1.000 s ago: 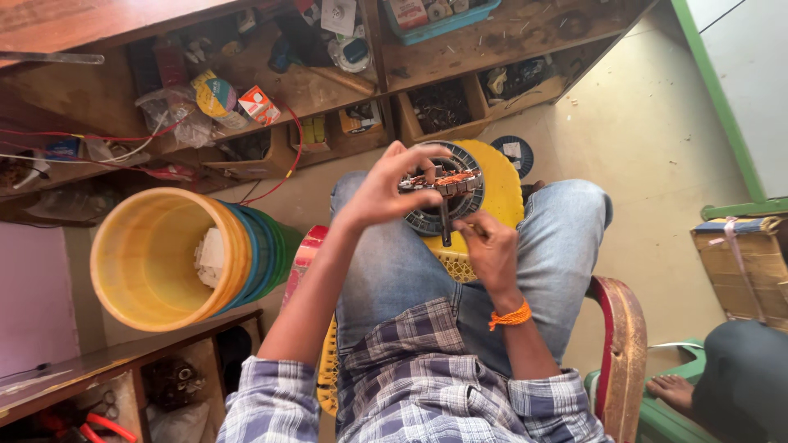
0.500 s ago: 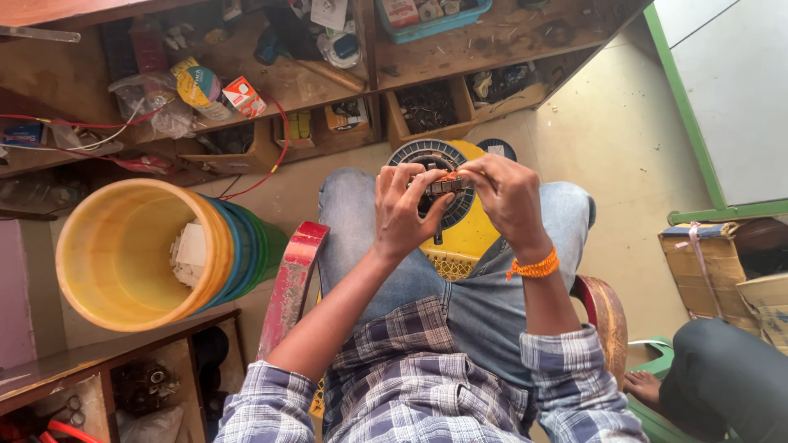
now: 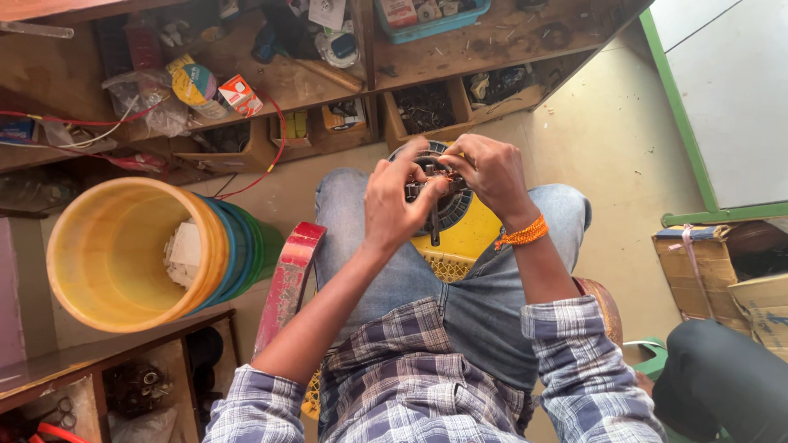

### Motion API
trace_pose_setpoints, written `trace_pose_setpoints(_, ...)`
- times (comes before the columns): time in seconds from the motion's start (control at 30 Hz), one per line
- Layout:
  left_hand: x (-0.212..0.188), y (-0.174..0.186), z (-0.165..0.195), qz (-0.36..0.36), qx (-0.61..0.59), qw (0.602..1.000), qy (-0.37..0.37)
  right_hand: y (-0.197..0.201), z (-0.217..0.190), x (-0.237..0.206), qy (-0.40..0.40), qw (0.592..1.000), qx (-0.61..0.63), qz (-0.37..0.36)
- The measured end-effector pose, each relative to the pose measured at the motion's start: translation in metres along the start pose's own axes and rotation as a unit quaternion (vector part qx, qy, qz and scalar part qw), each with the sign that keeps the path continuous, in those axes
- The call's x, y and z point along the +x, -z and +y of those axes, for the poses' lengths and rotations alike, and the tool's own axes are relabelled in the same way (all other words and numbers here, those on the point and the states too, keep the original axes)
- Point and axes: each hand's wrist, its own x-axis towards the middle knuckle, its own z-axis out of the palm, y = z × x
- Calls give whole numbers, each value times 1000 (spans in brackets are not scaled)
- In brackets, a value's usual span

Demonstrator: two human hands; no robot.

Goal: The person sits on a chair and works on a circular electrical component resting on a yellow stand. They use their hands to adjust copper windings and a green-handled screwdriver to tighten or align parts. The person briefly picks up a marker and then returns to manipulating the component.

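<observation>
I sit on a chair with a round dark metal motor part (image 3: 447, 207) resting on a yellow disc (image 3: 472, 234) between my knees. My left hand (image 3: 394, 205) grips the part's left side, fingers curled over its top. My right hand (image 3: 486, 171), with an orange band at the wrist, pinches something small at the part's top centre, where thin copper-coloured wires show. A dark shaft hangs down from the part's middle. What the right fingers pinch is too small to make out.
A stack of buckets (image 3: 131, 254), yellow outermost, lies on its side at my left. Wooden shelves (image 3: 295, 78) with boxes, tape rolls and wires fill the top. A red chair arm (image 3: 287, 283) is beside my left leg. Cardboard boxes (image 3: 722, 262) and another person's leg (image 3: 722, 385) are at right.
Both hands have come together on top of the motor part; a second ago the right hand was lower, below it. The view has shifted slightly.
</observation>
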Motion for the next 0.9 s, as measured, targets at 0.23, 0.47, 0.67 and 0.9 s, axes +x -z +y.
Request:
trace_pose_setpoints(0.23, 55, -15, -24, -180, -260, 925, 212, -2, 1, 10, 15, 998, -63, 25)
trace_pose_setpoints(0.47, 61, 18, -42, -321, -392, 850, 147, 8, -29, -8, -90, 993, 74, 16)
trace_pose_setpoints(0.67, 62, 32, -43, -324, -266, 908, -19, -20, -67, -50, -107, 987, 97, 73)
trace_pose_setpoints(0.9, 66, 39, -35, -336, -232, 911, -61, -62, -52, -94, -294, 929, 216, 65)
